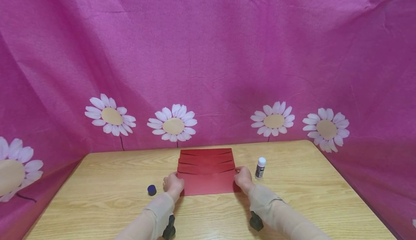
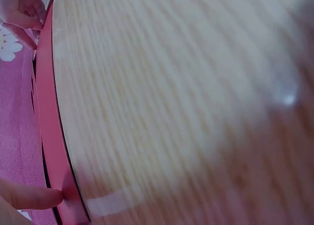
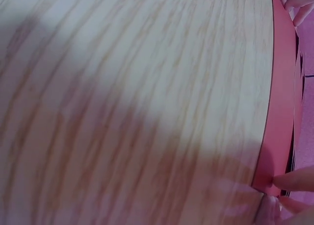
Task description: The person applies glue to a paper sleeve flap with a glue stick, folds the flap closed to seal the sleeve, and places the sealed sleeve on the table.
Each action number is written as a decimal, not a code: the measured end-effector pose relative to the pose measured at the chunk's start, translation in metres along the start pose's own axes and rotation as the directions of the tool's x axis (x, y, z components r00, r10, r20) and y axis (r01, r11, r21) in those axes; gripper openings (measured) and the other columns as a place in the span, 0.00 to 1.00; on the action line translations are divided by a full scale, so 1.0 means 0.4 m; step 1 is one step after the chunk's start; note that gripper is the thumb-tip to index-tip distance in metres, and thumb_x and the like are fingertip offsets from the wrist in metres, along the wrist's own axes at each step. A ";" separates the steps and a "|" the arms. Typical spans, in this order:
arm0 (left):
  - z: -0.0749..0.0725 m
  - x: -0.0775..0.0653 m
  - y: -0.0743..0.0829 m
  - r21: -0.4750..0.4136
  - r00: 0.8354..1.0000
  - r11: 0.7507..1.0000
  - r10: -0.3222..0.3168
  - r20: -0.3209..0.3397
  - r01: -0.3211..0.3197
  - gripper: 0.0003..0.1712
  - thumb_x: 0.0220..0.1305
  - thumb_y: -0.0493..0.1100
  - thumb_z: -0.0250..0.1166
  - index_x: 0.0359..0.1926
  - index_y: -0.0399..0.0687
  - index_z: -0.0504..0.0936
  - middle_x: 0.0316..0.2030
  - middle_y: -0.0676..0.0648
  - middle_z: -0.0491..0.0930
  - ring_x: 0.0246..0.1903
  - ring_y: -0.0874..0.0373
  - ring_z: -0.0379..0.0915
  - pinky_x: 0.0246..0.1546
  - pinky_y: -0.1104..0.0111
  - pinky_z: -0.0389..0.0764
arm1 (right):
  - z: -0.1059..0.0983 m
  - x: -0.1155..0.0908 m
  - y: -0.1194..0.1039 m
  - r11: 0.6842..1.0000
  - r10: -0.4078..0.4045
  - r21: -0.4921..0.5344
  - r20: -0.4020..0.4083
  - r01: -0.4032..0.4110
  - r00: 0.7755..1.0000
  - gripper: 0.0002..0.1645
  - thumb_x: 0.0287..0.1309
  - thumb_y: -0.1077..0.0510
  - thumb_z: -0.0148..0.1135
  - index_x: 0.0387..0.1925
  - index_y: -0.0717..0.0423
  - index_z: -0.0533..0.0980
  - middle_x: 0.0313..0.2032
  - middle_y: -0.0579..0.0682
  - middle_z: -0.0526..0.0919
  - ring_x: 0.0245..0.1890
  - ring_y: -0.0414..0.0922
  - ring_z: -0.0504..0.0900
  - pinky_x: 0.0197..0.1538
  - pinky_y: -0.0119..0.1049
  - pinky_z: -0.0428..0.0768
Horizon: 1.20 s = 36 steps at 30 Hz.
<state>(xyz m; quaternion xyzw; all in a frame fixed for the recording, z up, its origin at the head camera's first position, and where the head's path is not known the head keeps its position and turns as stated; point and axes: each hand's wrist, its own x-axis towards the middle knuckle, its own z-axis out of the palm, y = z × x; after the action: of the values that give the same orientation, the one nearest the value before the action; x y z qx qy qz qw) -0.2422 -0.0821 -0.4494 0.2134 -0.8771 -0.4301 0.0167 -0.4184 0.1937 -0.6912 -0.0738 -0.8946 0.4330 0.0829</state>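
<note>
Several red paper envelopes (image 1: 206, 184) lie overlapped in a stack on the table, their upper edges stepped one behind another. My left hand (image 1: 173, 186) grips the stack's left edge, and my right hand (image 1: 243, 179) holds its right edge. In the left wrist view, one finger (image 2: 39, 196) of the left hand presses on the red paper near its front edge. The right wrist view shows fingers (image 3: 297, 180) of the right hand pinching the near corner. The undersides of the envelopes are hidden.
A glue stick (image 1: 260, 168) with a white top and dark label stands upright right of the envelopes. A small dark blue cap (image 1: 151, 190) sits to the left. The wooden table (image 1: 107, 182) ends at a pink curtain (image 1: 214, 63) printed with daisies.
</note>
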 end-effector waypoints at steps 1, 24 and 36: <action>-0.001 0.000 0.000 0.000 1.000 1.000 0.001 -0.002 -0.001 0.24 0.52 0.33 0.53 0.53 0.35 0.71 0.43 0.31 0.66 0.45 0.39 0.61 0.49 0.52 0.63 | -0.032 -0.034 -0.046 0.999 -0.033 0.003 0.001 0.033 0.999 0.25 0.33 0.71 0.54 0.41 0.59 0.78 0.36 0.52 0.81 0.39 0.47 0.76 0.40 0.37 0.75; -0.054 -0.078 -0.011 -0.044 0.894 0.903 0.428 0.132 -0.427 0.22 0.52 0.30 0.58 0.50 0.27 0.67 0.38 0.34 0.67 0.39 0.44 0.66 0.39 0.56 0.72 | -0.491 -0.412 -0.452 0.952 -0.236 -0.137 0.236 0.273 0.943 0.06 0.46 0.69 0.60 0.30 0.69 0.76 0.24 0.52 0.76 0.25 0.44 0.74 0.28 0.35 0.73; -0.095 -0.140 -0.021 -0.084 0.712 0.781 0.603 0.362 -0.619 0.18 0.51 0.31 0.58 0.46 0.30 0.70 0.34 0.41 0.72 0.35 0.48 0.70 0.35 0.62 0.73 | -0.555 -0.407 -0.422 0.942 -0.175 -0.231 0.282 0.244 0.943 0.02 0.42 0.66 0.60 0.22 0.64 0.76 0.21 0.48 0.74 0.21 0.42 0.69 0.24 0.34 0.70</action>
<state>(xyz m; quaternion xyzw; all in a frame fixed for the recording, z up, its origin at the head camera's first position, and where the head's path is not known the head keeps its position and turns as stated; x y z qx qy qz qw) -0.1804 -0.0932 -0.4231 -0.1726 -0.8941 -0.4132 -0.0118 -0.2227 0.2261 -0.4363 0.0690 -0.9498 0.3052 0.0017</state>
